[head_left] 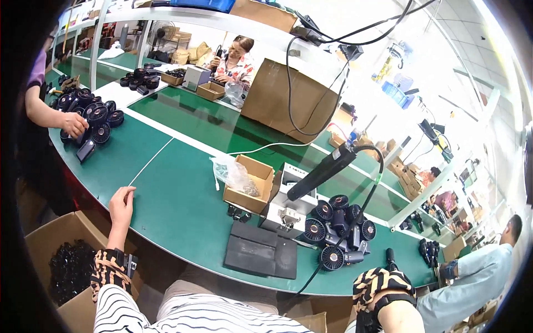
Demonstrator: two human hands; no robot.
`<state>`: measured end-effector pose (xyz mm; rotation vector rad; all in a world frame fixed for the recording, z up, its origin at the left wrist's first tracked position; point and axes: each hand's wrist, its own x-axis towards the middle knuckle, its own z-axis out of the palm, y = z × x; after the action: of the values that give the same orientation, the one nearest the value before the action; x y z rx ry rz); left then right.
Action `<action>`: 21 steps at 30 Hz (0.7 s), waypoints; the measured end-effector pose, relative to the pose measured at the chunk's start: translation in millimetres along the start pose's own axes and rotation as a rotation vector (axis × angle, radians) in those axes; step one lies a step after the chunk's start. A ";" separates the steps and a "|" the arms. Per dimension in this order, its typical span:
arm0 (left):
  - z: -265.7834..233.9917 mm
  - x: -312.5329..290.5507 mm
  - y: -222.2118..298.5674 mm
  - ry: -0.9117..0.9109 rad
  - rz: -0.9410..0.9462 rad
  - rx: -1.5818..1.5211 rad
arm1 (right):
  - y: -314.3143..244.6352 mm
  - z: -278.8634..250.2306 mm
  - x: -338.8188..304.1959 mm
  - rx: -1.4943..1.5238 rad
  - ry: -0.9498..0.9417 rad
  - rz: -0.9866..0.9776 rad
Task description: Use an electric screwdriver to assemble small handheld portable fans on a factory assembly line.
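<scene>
My left hand [121, 206] is over the table's front edge at left, fingers stretched forward and close together. Nothing shows in it. Its fingertips are by the near end of a thin white line [151, 161] on the green tabletop. My right forearm [401, 315] comes in at lower right, with a patterned cuff [383, 286]; the hand itself is hidden. Just beyond that cuff a black handle-like piece [391, 258] sticks up; whether my right hand touches it cannot be seen. Left of it lie several dark handheld fans [333, 257] in a heap.
A black electric screwdriver [322, 172] hangs above a metal fixture [284, 220]. Nearby are a black pad [260, 251] and a small carton [250, 186] with a plastic bag. A large box [72, 266] of black parts stands lower left. A co-worker's hand [74, 124] touches more fans.
</scene>
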<state>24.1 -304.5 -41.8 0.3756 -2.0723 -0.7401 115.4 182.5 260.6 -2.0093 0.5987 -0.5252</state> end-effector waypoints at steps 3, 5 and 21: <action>-3.8 -1.1 2.1 0.008 -0.014 0.001 | 1.0 -4.3 -4.4 0.007 -0.017 0.006; -1.8 -0.6 2.8 0.003 -0.028 -0.003 | 2.9 -8.5 -5.5 0.014 -0.015 0.014; -4.8 -3.4 -3.4 0.016 0.059 -0.025 | -110.0 -177.3 -276.3 -0.746 1.952 -0.210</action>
<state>30.0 -307.2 -44.1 0.3038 -2.0486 -0.7253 -183.8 278.9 405.9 -1.4925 1.8435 -2.7270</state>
